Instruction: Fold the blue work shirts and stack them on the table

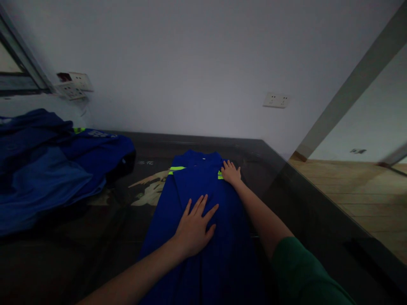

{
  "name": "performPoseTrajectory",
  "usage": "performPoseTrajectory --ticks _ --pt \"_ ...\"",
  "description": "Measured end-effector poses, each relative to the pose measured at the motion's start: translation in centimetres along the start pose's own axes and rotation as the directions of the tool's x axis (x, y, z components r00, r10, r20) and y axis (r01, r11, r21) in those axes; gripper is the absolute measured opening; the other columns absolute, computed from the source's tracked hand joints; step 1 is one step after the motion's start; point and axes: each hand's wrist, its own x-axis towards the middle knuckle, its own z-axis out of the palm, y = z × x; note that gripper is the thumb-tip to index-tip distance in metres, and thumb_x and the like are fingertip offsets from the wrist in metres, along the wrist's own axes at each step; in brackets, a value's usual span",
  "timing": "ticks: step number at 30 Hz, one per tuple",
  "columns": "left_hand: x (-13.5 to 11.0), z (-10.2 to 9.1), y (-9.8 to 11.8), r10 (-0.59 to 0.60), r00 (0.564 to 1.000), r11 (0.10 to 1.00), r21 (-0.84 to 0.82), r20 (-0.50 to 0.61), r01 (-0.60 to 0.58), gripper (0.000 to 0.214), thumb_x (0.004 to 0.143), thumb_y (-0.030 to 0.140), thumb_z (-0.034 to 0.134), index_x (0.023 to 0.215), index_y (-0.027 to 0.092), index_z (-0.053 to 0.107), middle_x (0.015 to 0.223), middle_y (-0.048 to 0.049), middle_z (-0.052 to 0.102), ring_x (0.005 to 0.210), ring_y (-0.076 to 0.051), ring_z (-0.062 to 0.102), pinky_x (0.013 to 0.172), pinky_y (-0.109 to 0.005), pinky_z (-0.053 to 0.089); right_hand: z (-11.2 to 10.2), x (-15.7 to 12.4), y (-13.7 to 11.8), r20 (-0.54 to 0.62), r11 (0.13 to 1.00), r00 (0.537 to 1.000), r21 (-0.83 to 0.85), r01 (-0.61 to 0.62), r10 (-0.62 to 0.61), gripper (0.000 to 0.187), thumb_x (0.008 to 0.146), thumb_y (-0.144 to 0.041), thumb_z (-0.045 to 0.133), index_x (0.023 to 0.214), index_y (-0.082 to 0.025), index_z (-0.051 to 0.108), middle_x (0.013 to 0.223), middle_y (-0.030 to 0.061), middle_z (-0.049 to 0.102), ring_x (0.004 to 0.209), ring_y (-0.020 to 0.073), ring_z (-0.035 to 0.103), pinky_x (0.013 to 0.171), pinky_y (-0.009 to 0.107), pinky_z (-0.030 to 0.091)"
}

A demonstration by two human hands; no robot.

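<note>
The blue shirt (200, 180) lies on the dark worktop (286, 195), apparently being smoothed under the left hand (195, 228) and right hand (231, 173), both spread; the next move probably calls for aligned edges.

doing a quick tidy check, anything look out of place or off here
Yes: the lower socket plate near the window looks crooked and may be loose. The blue clothes on the left lie crumpled, unlike the flatter blue garment in the middle.
</note>
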Motion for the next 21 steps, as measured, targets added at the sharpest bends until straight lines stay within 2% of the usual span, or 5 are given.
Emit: performPoseTrajectory --ticks 5,9,11,14,21 --pt "0.1 0.1 0.0 -0.031 0.999 0.999 -0.012 0.021 0.031 0.063 0.091 0.038 0.047 0.149 0.03 0.026 0.158 -0.0124 0.019 0.145 -0.029 0.016 0.114 -0.061 0.013 -0.4 1.0 -0.4 -0.094 0.999 0.995 -0.031 0.021 -0.024 0.054 0.096 -0.032 0.03 0.147 -0.017 0.033 0.156 0.0136 0.025 0.144 0.0317 0.016 0.108 0.066 0.014" --pt "0.1 0.8 -0.3 -0.007 1.0 1.0 -0.023 -0.028 0.006 0.063 0.093 0.048 0.038 0.151 0.028 0.023 0.158 -0.0131 0.019 0.146 -0.028 0.015 0.115 -0.061 0.011 -1.5 1.8 -1.1 -0.224 0.972 0.946 -0.061 0.226 -0.234 0.042 0.095 -0.025 0.04 0.136 -0.019 0.05 0.14 0.0118 0.049 0.134 0.0261 0.033 0.11 0.048 0.024" --pt "0.0 1.1 -0.5 0.0 0.999 1.0 -0.028 -0.04 -0.001 0.062 0.093 0.051 0.036 0.15 0.028 0.024 0.157 -0.0137 0.02 0.146 -0.028 0.015 0.114 -0.061 0.011 -2.1 2.8 -1.4 -0.188 0.966 0.948 -0.032 0.255 -0.256 0.034 0.095 -0.029 0.043 0.123 -0.02 0.061 0.124 0.011 0.06 0.12 0.0242 0.045 0.102 0.039 0.035" --pt "0.0 1.1 -0.5 0.001 0.999 0.999 -0.033 -0.047 -0.003 0.062 0.093 0.052 0.036 0.15 0.027 0.026 0.157 -0.0141 0.022 0.146 -0.028 0.016 0.114 -0.061 0.012 -2.3 4.3 -1.9 -0.121 0.966 0.958 -0.022 0.257 -0.258 0.028 0.092 -0.04 0.052 0.105 -0.021 0.069 0.11 0.0098 0.064 0.108 0.0239 0.05 0.09 0.034 0.041" --pt "0.0 1.1 -0.6 0.007 0.998 0.999 -0.034 -0.066 -0.009 0.064 0.093 0.052 0.036 0.15 0.026 0.024 0.158 -0.0135 0.018 0.146 -0.029 0.013 0.114 -0.062 0.013 -0.6 5.3 -3.5 -0.109 0.957 0.951 -0.063 0.283 -0.288 0.026 0.094 -0.038 0.049 0.102 -0.019 0.065 0.114 0.0109 0.059 0.11 0.0251 0.046 0.087 0.034 0.041"
